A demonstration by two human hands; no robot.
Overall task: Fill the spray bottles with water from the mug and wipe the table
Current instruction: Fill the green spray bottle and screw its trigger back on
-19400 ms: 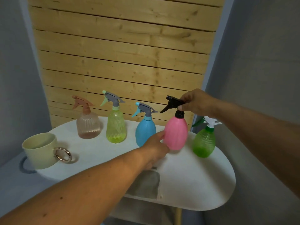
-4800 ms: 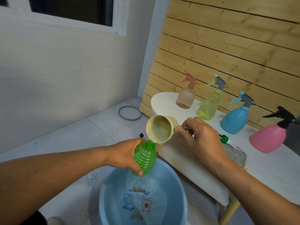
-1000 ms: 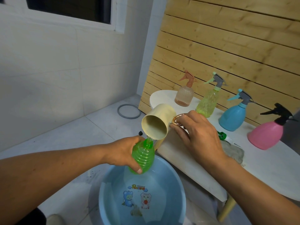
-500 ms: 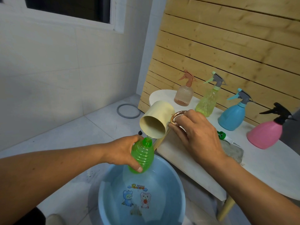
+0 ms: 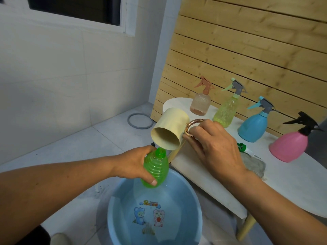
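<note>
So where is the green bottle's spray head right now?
The spray head lies on the white table, right of the right hand, beside the grey cloth and before the blue bottle.

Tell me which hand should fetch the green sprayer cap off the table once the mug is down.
Right, probably. The right hand holds the mug by its ring beside the green sprayer cap, while the left hand grips the green bottle over the blue basin.

Cream mug [image 5: 169,130] tips steeply, mouth down over the uncapped green bottle's [image 5: 156,167] neck. Peach [image 5: 200,103], yellow [image 5: 225,110], blue [image 5: 253,125] and pink [image 5: 288,146] spray bottles stand upright along the white worktop [image 5: 283,181], grey cloth [image 5: 254,165] lying near them.
</note>
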